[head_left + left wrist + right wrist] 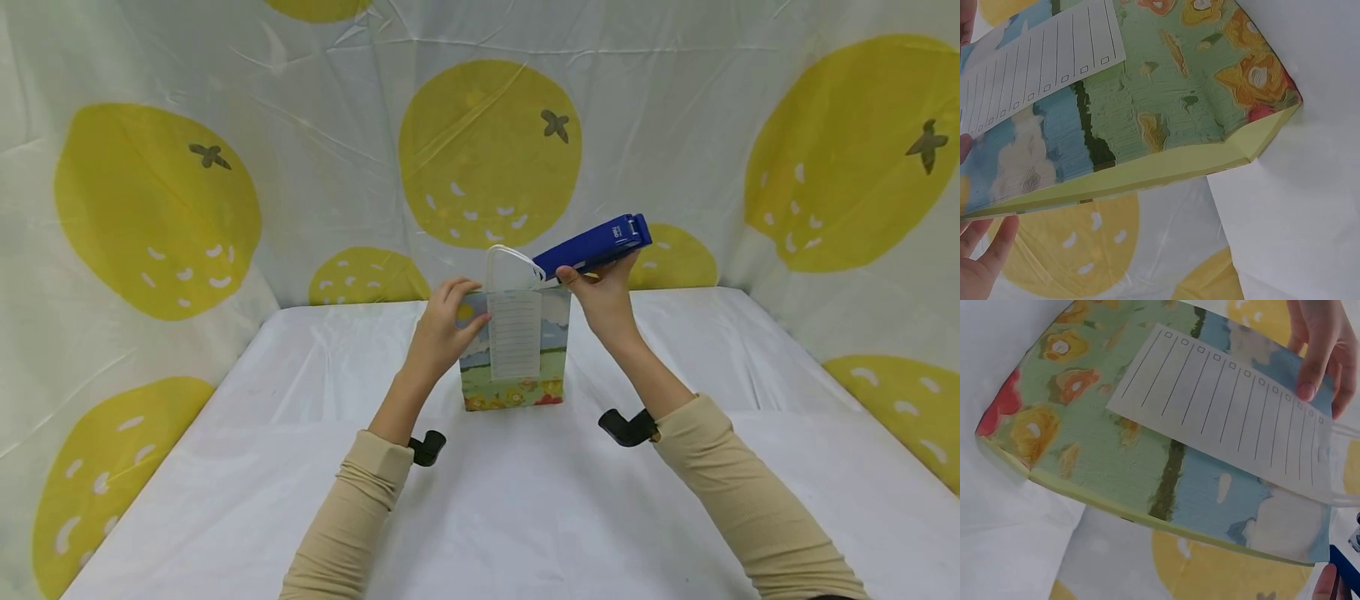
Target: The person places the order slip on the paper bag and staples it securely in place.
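A paper gift bag (552,333) with a painted landscape and flowers stands upright on the table. A lined white checklist sheet (515,337) lies against its front, and white cord handles (510,249) loop above the top. My left hand (442,325) pinches the bag's upper left edge, thumb in front near the sheet and fingers behind. My right hand (609,300) grips a blue stapler (588,248), tilted, its lower end at the bag's top right opening. Only a corner of the stapler (1344,570) shows in the right wrist view. The bag's inside is hidden.
A white cloth covers the table (300,500). Behind and at both sides hangs a pale curtain (322,108) with large yellow fruit prints. Black wrist cameras (628,427) sit at both sleeves.
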Demonstrator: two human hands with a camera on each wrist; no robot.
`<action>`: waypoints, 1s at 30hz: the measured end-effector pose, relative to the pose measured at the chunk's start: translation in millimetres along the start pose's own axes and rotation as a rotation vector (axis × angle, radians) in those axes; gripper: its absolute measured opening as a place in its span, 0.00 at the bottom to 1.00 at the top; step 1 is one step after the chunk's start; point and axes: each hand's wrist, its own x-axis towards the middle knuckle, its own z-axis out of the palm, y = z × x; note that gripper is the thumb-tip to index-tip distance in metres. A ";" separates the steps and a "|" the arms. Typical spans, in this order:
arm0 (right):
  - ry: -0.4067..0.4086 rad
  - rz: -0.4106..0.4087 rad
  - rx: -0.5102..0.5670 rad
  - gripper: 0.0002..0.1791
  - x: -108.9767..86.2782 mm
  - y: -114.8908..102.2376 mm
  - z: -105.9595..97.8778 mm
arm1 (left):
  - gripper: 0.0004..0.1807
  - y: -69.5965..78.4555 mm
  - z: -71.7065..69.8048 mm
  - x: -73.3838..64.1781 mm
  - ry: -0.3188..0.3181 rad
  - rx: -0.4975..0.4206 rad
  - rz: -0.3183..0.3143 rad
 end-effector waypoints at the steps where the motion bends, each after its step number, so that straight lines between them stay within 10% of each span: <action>1: 0.011 -0.009 0.004 0.52 -0.6 -0.3 -0.6 | 0.24 -0.1 0.1 -0.2 -0.002 0.005 -0.002; 18: 0.132 -0.008 0.074 0.44 -14.7 1.9 -18.5 | 0.36 0.9 0.6 -2.8 -0.030 0.088 -0.006; 30: 0.211 -0.053 0.174 0.34 -24.7 5.4 -24.6 | 0.39 -2.9 2.7 -4.7 0.063 0.155 0.051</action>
